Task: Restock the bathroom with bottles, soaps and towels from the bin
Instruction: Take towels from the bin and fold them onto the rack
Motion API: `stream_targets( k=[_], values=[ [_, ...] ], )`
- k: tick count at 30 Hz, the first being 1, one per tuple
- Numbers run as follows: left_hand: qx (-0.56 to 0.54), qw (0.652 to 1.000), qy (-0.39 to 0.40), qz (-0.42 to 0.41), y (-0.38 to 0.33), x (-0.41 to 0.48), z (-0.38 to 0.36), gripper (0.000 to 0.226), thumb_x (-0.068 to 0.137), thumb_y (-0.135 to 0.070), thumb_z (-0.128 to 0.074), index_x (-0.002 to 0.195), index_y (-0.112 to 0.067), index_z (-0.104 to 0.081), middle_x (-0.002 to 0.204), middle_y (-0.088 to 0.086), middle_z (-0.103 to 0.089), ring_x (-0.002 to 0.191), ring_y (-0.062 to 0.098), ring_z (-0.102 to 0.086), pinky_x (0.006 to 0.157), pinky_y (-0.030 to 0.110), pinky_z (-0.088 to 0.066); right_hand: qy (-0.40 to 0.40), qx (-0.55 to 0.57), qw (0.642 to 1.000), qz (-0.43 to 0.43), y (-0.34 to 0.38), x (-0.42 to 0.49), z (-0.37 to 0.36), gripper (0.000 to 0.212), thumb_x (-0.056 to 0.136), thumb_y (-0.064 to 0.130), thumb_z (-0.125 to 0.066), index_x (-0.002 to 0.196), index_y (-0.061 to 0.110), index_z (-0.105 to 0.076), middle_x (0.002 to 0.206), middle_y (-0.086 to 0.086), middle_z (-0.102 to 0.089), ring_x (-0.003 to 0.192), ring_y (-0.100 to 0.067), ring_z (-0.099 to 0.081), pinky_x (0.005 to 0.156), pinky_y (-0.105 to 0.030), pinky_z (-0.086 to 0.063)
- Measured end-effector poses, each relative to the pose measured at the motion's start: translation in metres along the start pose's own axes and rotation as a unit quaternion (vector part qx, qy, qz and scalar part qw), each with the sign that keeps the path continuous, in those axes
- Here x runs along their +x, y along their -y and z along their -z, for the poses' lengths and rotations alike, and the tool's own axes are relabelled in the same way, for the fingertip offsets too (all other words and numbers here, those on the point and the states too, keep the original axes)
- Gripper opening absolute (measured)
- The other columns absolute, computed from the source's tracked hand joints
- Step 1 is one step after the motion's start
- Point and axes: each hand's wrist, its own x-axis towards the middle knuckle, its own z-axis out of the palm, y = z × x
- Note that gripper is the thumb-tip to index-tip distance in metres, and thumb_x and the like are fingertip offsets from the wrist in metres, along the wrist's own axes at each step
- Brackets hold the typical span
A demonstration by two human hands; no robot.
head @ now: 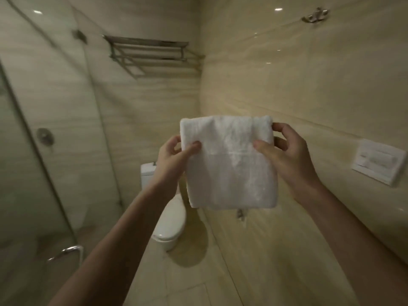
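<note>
A folded white towel [229, 164] hangs in the air in front of me, held up by both hands. My left hand [171, 156] pinches its left edge near the top, thumb on the front. My right hand [284, 151] grips the right edge, thumb on the front and fingers behind. The towel's top fold is level and its lower part hangs down freely. High on the far wall, up and to the left of the towel, a metal towel rack [152, 55] with several bars is mounted.
A white toilet [170, 221] stands below the towel against the far wall. A glass shower door [33, 173] with a chrome handle [68, 251] fills the left side. On the right tiled wall are a chrome hook [315, 16] and a white plate [378, 162].
</note>
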Motion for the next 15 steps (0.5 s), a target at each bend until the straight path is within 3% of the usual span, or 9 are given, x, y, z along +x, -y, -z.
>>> stream_targets(
  k=[6, 10, 15],
  values=[
    [0.03, 0.994, -0.102, -0.022, -0.005, 0.064, 0.053, 0.036, 0.079, -0.021, -0.074, 0.115, -0.014, -0.068, 0.105, 0.015, -0.075, 0.09, 0.027, -0.071, 0.076, 0.041, -0.058, 0.106, 0.029, 0.993, 0.033, -0.027, 0.078, -0.07, 0.042, 0.087, 0.023, -0.076, 0.123, 0.035, -0.056, 0.1, 0.012, -0.074, 0.088, -0.003, -0.072, 0.07, -0.031, -0.062],
    [0.054, 0.987, -0.148, -0.038, -0.008, 0.116, 0.093, 0.042, 0.074, -0.027, -0.074, 0.115, -0.017, -0.068, 0.103, 0.01, -0.075, 0.097, 0.031, -0.072, 0.083, 0.046, -0.06, 0.136, 0.055, 0.987, 0.057, -0.038, 0.133, -0.128, 0.044, 0.088, 0.022, -0.074, 0.126, 0.034, -0.055, 0.101, 0.015, -0.072, 0.089, 0.001, -0.071, 0.071, -0.028, -0.062],
    [0.067, 0.978, -0.171, -0.096, -0.02, 0.205, 0.142, 0.033, 0.084, -0.021, -0.074, 0.115, -0.011, -0.069, 0.105, 0.012, -0.075, 0.099, 0.033, -0.072, 0.085, 0.048, -0.061, 0.143, 0.076, 0.983, 0.085, -0.039, 0.219, -0.207, 0.044, 0.088, 0.023, -0.073, 0.128, 0.034, -0.056, 0.107, 0.008, -0.073, 0.092, -0.005, -0.072, 0.076, -0.036, -0.063]
  ],
)
